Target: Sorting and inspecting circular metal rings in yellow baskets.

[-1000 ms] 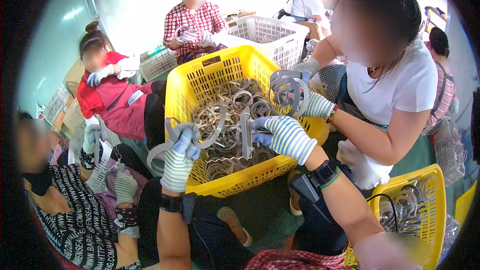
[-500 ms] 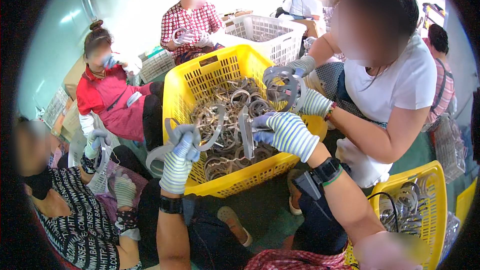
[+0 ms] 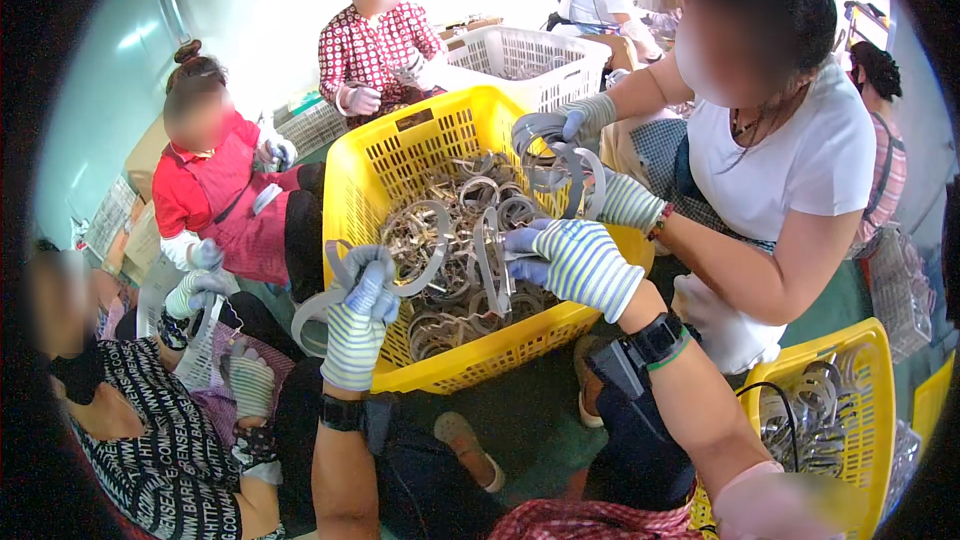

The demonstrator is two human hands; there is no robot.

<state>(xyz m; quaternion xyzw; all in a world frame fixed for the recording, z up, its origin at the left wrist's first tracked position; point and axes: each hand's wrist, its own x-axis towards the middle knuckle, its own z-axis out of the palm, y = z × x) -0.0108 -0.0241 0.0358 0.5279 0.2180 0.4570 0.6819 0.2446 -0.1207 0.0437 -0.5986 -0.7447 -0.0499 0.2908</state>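
Observation:
My left hand (image 3: 360, 325), in a striped glove, is closed round several grey curved metal strips (image 3: 433, 258) that loop out on both sides of it. My right hand (image 3: 583, 265), gloved alike, pinches a bent grey metal strip (image 3: 488, 262) by its near side, fingertips and thumb together. Both hands hover over the near part of a yellow plastic basket (image 3: 480, 365). Inside lies a tangled heap of metal ring clamps (image 3: 470, 195), partly hidden by the held strips. Where the right fingertips meet the strip is hard to make out.
At the right a co-worker's gloved hands (image 3: 630, 202) hold grey rings (image 3: 560, 165) over the basket's rim, close to my right hand. Another yellow basket (image 3: 870, 390) with rings stands at lower right. A white crate (image 3: 565, 90) is behind. Co-workers sit around.
My hands keep their grips and have barely moved. The co-worker's rings at the right shifted slightly left. The person at the back no longer holds up a ring.

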